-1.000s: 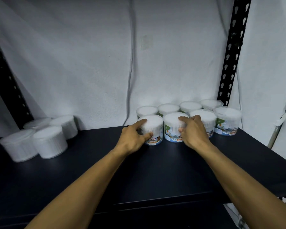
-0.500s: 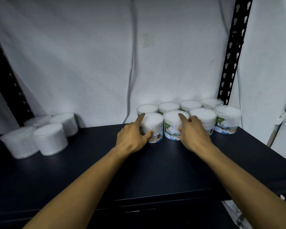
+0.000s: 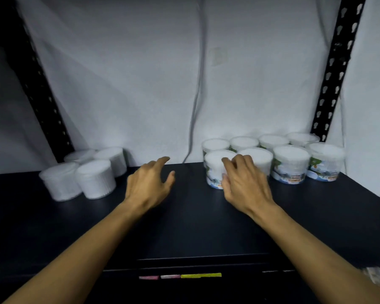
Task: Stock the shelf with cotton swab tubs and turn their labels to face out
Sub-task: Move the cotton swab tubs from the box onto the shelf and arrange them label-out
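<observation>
On the shelf (image 3: 184,216), your right hand (image 3: 244,185) rests loose-fingered against the front-left tub (image 3: 215,170) while your left hand (image 3: 149,183) hovers open; a careless nudge could topple the packed rows.

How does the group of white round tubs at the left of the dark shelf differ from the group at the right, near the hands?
The left group of white round tubs has four tubs and shows no printed labels; the right group of white round tubs has eight in two rows, its front row showing coloured labels. No hand touches the left group; the right hand touches the right group. Both stand upright on the dark shelf.
</observation>
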Available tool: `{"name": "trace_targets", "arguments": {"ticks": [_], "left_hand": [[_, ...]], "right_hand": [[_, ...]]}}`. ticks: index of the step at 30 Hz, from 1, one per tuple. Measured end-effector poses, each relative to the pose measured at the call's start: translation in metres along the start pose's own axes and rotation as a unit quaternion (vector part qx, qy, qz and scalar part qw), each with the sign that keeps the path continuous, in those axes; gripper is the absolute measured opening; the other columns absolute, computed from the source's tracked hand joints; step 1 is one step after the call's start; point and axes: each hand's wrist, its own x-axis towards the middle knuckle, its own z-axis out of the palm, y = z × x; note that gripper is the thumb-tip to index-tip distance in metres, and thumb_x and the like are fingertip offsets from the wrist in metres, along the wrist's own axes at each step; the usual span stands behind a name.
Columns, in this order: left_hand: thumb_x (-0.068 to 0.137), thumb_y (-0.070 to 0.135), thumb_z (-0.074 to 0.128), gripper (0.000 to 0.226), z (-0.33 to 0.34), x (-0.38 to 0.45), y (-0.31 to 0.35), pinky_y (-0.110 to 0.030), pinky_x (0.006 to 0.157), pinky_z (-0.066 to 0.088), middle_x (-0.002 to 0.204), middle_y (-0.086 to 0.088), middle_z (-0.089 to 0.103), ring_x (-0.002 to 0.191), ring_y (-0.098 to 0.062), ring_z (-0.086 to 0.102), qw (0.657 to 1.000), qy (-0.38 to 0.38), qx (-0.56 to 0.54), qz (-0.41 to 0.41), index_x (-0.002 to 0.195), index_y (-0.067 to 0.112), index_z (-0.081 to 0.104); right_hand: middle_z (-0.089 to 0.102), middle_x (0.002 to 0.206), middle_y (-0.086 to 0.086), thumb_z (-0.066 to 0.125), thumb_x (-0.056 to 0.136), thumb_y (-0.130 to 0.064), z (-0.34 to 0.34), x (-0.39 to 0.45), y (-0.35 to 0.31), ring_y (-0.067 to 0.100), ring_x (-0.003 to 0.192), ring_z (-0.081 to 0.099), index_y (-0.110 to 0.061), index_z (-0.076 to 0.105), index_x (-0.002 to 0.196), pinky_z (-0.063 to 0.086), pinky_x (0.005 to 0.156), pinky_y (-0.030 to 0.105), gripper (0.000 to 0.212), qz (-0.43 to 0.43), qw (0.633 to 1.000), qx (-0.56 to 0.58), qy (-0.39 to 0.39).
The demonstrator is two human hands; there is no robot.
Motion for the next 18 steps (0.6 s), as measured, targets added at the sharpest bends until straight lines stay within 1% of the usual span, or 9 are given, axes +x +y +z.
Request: {"name": "trace_targets", "arguments": {"ticks": [3, 5, 6, 9, 11, 13, 14, 16, 18], "left_hand": [[0.092, 0.042, 0.055, 0.047, -0.028, -0.009, -0.055, -0.045, 0.084, 0.048, 0.125, -0.004, 0.061, 0.116, -0.027, 0.054, 0.999, 0.029, 0.023, -0.04, 0.136, 0.027, 0.051], [0.088, 0.037, 0.061, 0.047, -0.046, -0.014, -0.094, -0.048, 0.084, 0.048, 0.13, -0.007, 0.058, 0.121, -0.029, 0.05, 0.996, 0.041, 0.044, -0.065, 0.133, 0.022, 0.055], [0.087, 0.035, 0.063, 0.049, -0.054, -0.016, -0.113, -0.049, 0.085, 0.047, 0.133, -0.007, 0.056, 0.123, -0.029, 0.047, 0.995, 0.039, 0.054, -0.075, 0.133, 0.022, 0.054], [0.087, 0.038, 0.06, 0.054, -0.07, -0.02, -0.162, -0.048, 0.09, 0.046, 0.14, -0.005, 0.048, 0.128, -0.027, 0.042, 0.99, 0.004, 0.086, -0.109, 0.137, 0.024, 0.047], [0.088, 0.041, 0.06, 0.063, -0.075, -0.021, -0.191, -0.048, 0.098, 0.042, 0.146, -0.005, 0.041, 0.132, -0.028, 0.036, 0.986, -0.02, 0.106, -0.124, 0.144, 0.024, 0.038], [0.087, 0.04, 0.062, 0.07, -0.077, -0.02, -0.215, -0.046, 0.106, 0.036, 0.15, -0.007, 0.038, 0.135, -0.029, 0.032, 0.985, -0.034, 0.108, -0.131, 0.148, 0.022, 0.032], [0.087, 0.039, 0.062, 0.072, -0.078, -0.019, -0.224, -0.046, 0.109, 0.033, 0.151, -0.007, 0.035, 0.138, -0.029, 0.029, 0.985, -0.044, 0.105, -0.131, 0.149, 0.021, 0.03], [0.09, 0.04, 0.059, 0.074, -0.077, -0.016, -0.239, -0.045, 0.114, 0.028, 0.157, -0.007, 0.024, 0.144, -0.027, 0.018, 0.984, -0.072, 0.093, -0.135, 0.151, 0.022, 0.023], [0.093, 0.041, 0.055, 0.072, -0.074, -0.013, -0.248, -0.044, 0.116, 0.023, 0.16, -0.005, 0.016, 0.148, -0.023, 0.009, 0.983, -0.094, 0.086, -0.13, 0.153, 0.022, 0.02]], "right_hand": [[0.058, 0.091, 0.008, 0.064, 0.078, -0.023, 0.006, 0.015, -0.055, 0.027, 0.083, 0.056, -0.011, 0.062, 0.107, 0.045, 0.053, 0.032, 0.032, -0.054, 0.992, 0.11, 0.0], [0.057, 0.1, 0.007, 0.06, 0.083, -0.026, 0.012, 0.026, -0.095, 0.026, 0.089, 0.057, -0.012, 0.059, 0.115, 0.045, 0.055, 0.032, 0.036, -0.072, 0.984, 0.162, -0.022], [0.055, 0.106, 0.007, 0.057, 0.086, -0.028, 0.015, 0.032, -0.114, 0.025, 0.095, 0.056, -0.013, 0.056, 0.121, 0.046, 0.058, 0.034, 0.038, -0.08, 0.979, 0.186, -0.035], [0.046, 0.121, 0.004, 0.049, 0.091, -0.032, 0.024, 0.049, -0.167, 0.022, 0.11, 0.048, -0.016, 0.047, 0.132, 0.051, 0.075, 0.04, 0.044, -0.094, 0.962, 0.248, -0.069], [0.041, 0.128, 0.004, 0.047, 0.093, -0.034, 0.029, 0.06, -0.197, 0.021, 0.116, 0.043, -0.016, 0.042, 0.134, 0.05, 0.081, 0.041, 0.045, -0.107, 0.956, 0.259, -0.088], [0.032, 0.14, 0.006, 0.046, 0.094, -0.034, 0.035, 0.071, -0.223, 0.024, 0.126, 0.035, -0.015, 0.036, 0.139, 0.049, 0.088, 0.042, 0.05, -0.129, 0.952, 0.257, -0.108], [0.025, 0.147, 0.008, 0.046, 0.095, -0.035, 0.038, 0.076, -0.234, 0.025, 0.133, 0.027, -0.015, 0.032, 0.142, 0.046, 0.094, 0.043, 0.053, -0.14, 0.95, 0.254, -0.116], [0.009, 0.156, 0.008, 0.044, 0.096, -0.035, 0.044, 0.085, -0.252, 0.026, 0.143, 0.009, -0.016, 0.023, 0.147, 0.034, 0.107, 0.042, 0.058, -0.161, 0.948, 0.244, -0.128], [0.003, 0.158, 0.007, 0.039, 0.099, -0.033, 0.053, 0.093, -0.265, 0.025, 0.146, 0.0, -0.016, 0.017, 0.149, 0.024, 0.114, 0.04, 0.058, -0.171, 0.944, 0.241, -0.144]]}}
